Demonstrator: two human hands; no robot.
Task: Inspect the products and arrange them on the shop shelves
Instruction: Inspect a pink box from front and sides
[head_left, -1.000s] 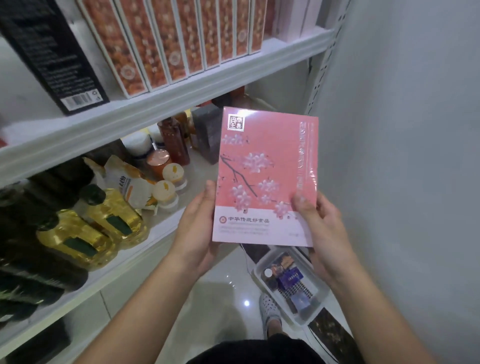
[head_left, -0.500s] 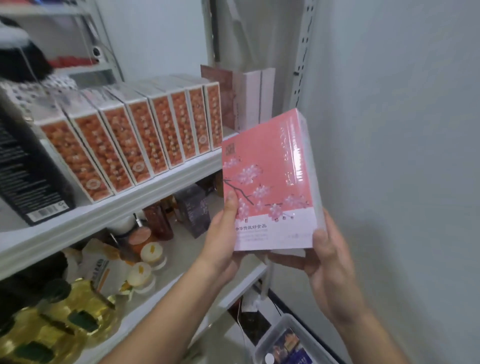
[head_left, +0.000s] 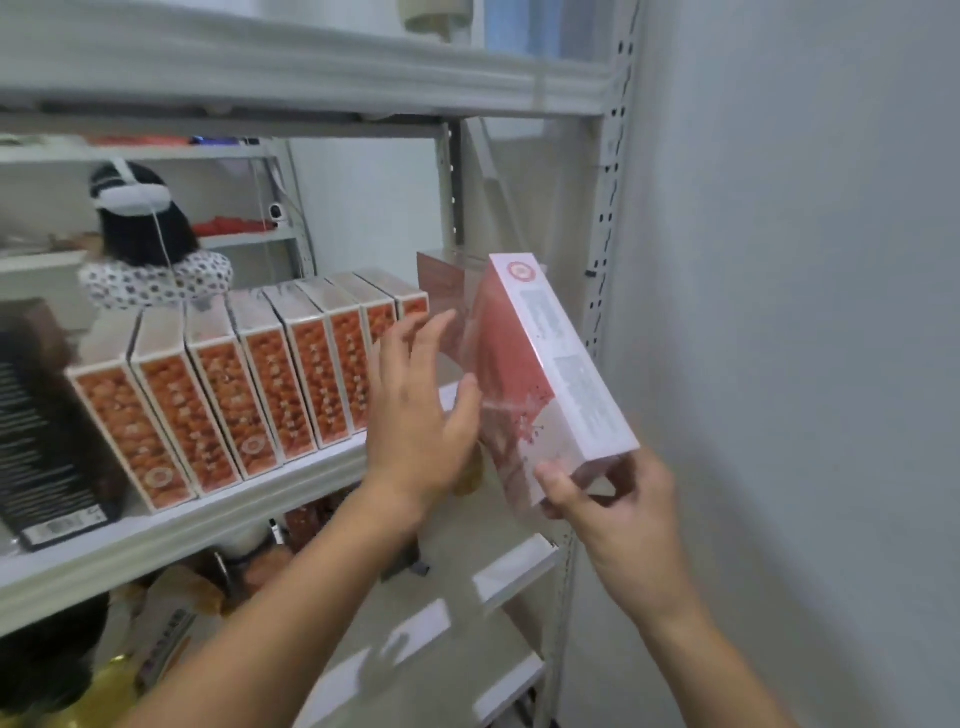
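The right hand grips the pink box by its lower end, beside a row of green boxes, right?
No. In the head view the row of boxes is orange, not green. The right hand does grip the pink box by its lower end.

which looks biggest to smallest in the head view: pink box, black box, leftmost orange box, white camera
1. pink box and black box: about alike; pink is nearer, black is cut off by the frame
2. leftmost orange box
3. white camera

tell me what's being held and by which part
The right hand grips the pink film-wrapped rectangular box by its bottom end; the left hand holds nothing.
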